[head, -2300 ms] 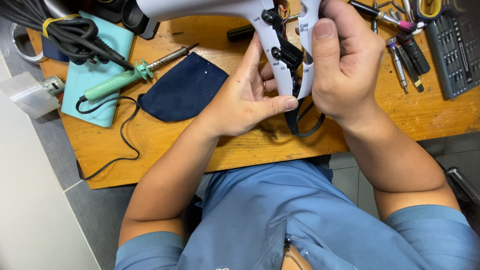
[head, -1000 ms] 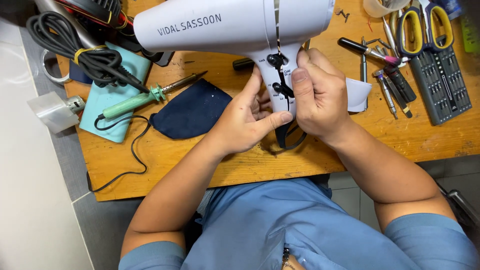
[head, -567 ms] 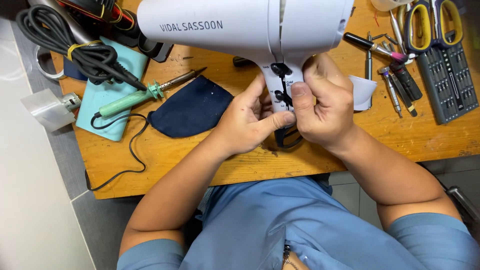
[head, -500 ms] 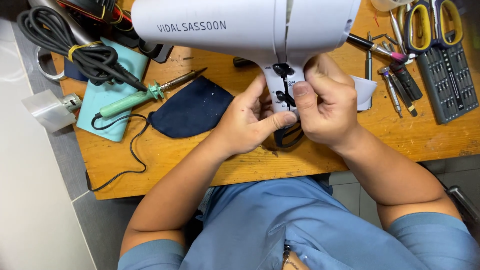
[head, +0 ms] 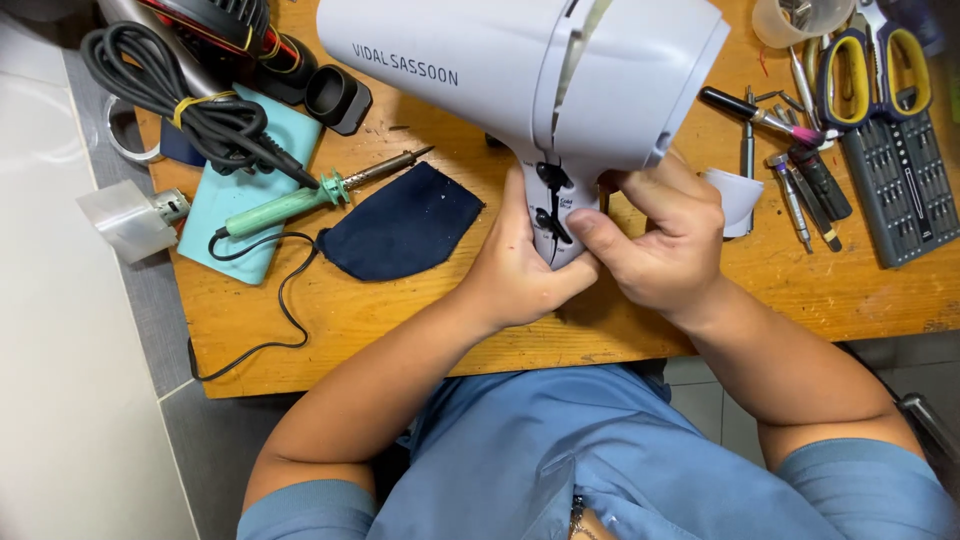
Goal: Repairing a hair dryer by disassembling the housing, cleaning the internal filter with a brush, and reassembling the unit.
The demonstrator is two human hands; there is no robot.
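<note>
Both of my hands are wrapped around the handle of a pale grey hair dryer (head: 520, 75), held above the near edge of a wooden workbench (head: 330, 320). My left hand (head: 515, 275) cups the handle from the left, thumb pressed along its lower end. My right hand (head: 665, 245) closes on it from the right, its thumb tip meeting the handle just below two dark switches (head: 550, 195). The dryer's big body fills the top middle of the view, with an open seam running down its shell; I think the two halves are slightly parted, though the angle makes this hard to judge.

Just left of my left hand lies a dark blue cloth pouch (head: 405, 225). Beside that, a green-handled soldering iron (head: 300, 200) rests partly on a teal mat (head: 240, 215), its black cord trailing off the bench. A coiled black cable (head: 170, 90) sits at the far left. To the right lie yellow-handled scissors (head: 875, 70), loose screwdrivers (head: 800, 190) and a grey case of bits (head: 900, 185).
</note>
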